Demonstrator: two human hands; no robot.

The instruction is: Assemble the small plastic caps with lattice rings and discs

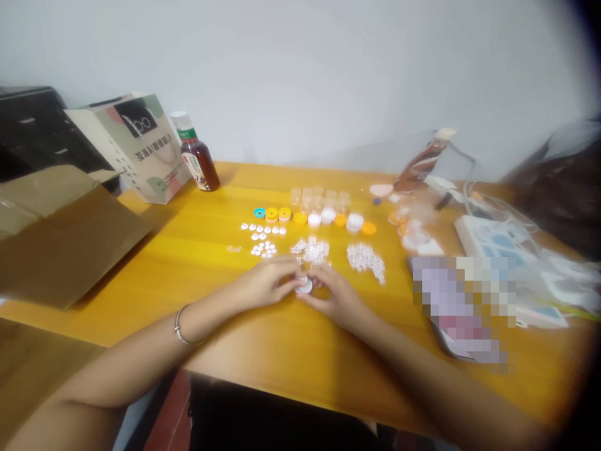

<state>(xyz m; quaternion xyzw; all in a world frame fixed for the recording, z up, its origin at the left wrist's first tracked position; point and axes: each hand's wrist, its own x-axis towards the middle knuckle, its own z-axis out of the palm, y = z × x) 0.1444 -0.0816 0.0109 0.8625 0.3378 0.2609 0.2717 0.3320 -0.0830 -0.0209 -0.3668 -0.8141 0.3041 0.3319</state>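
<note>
Between the fingertips of both hands is a small white round cap [305,287]; motion blur hides its detail. My left hand [272,283] pinches it from the left, and my right hand [339,295] closes on it from the right. Just beyond my hands lie a pile of small white pieces [310,249] and a second white pile [366,262]. Small white discs [263,249] lie to the left. Farther back runs a row of caps: a blue cap [260,213], yellow caps [272,214], white caps [355,222] and orange ones. Clear little jars [318,199] stand behind them.
An open cardboard box [70,232], a paper bag [150,150] and a dark drink bottle [201,164] stand left on the wooden table [225,338]. At right are a tilted brown bottle [420,164], a pixelated phone-like slab [455,307], plastic bags and a white-blue package [498,244].
</note>
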